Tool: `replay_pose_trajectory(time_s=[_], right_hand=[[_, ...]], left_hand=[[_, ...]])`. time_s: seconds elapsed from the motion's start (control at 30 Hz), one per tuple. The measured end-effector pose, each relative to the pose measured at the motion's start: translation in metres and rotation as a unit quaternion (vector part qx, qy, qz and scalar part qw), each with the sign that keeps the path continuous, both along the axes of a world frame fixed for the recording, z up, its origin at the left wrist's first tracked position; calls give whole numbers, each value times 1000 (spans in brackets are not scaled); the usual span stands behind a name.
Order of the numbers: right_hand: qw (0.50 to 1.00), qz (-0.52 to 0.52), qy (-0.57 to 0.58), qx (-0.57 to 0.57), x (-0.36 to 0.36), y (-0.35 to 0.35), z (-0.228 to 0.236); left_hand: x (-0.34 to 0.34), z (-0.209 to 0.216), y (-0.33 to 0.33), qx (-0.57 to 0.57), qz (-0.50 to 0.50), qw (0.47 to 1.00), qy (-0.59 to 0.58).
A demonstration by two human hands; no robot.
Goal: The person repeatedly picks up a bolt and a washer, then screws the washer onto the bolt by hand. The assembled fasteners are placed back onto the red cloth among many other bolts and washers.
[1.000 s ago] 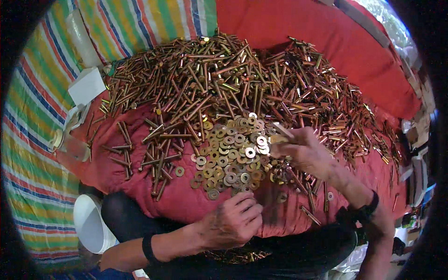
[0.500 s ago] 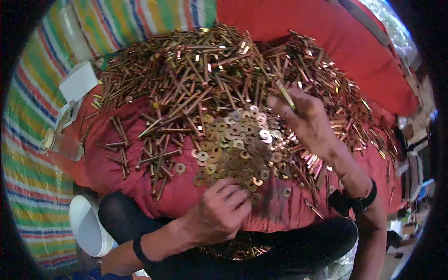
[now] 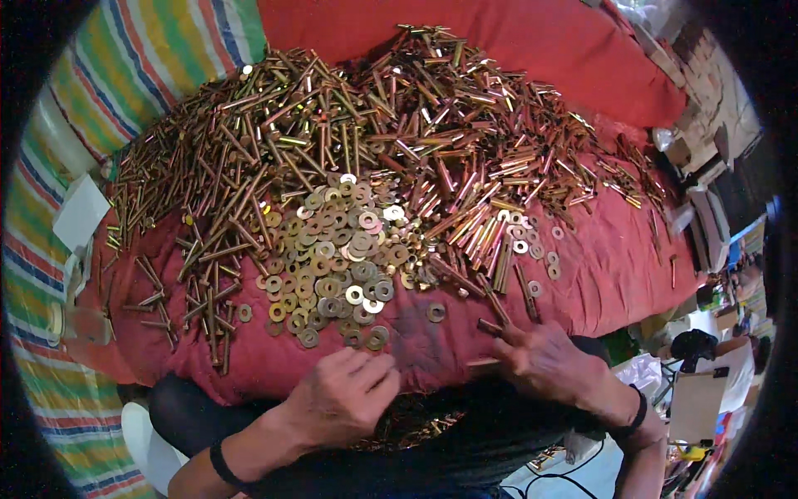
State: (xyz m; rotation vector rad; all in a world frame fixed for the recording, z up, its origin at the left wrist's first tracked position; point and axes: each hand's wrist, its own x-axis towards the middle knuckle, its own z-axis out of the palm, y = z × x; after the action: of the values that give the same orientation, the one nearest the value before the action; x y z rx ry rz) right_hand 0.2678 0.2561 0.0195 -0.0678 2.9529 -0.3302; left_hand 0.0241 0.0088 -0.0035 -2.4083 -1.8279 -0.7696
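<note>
My left hand is closed with its fingers curled, just in front of the pile of flat washers. Whatever it may hold is hidden by the fingers. At the cloth's front edge my right hand is closed round a slim brass-coloured metal piece that sticks out past the fingertips. Whether that is a bolt or a sleeve I cannot tell. A heap of long hex bolts rises behind the washers and to their left. Brass-coloured metal sleeves lie thick to the right.
A red padded cloth lies under everything. Several loose washers and bolts are scattered at the sides. More metal pieces lie between my legs. A white bucket stands at lower left, near a clear jar.
My right hand has come down from above the heap to the cloth's front edge, its metal piece now pointing left. My left hand stays closed near the washers. The view has shifted right.
</note>
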Motion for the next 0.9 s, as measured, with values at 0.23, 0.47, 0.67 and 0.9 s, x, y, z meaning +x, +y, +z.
replay_pose_trajectory(time_s=[0.23, 0.47, 0.67, 0.9], right_hand=[[995, 59, 63, 59, 5, 47, -35], [972, -67, 165, 153, -57, 118, -7], [986, -30, 117, 116, -83, 73, 47], [909, 97, 184, 361, -98, 17, -7]], left_hand=[[-29, 18, -31, -8, 138, 990, -22], [-46, 23, -47, 11, 233, 972, -41], [-51, 29, -65, 22, 269, 961, -52], [-50, 25, -69, 16, 252, 967, -32]])
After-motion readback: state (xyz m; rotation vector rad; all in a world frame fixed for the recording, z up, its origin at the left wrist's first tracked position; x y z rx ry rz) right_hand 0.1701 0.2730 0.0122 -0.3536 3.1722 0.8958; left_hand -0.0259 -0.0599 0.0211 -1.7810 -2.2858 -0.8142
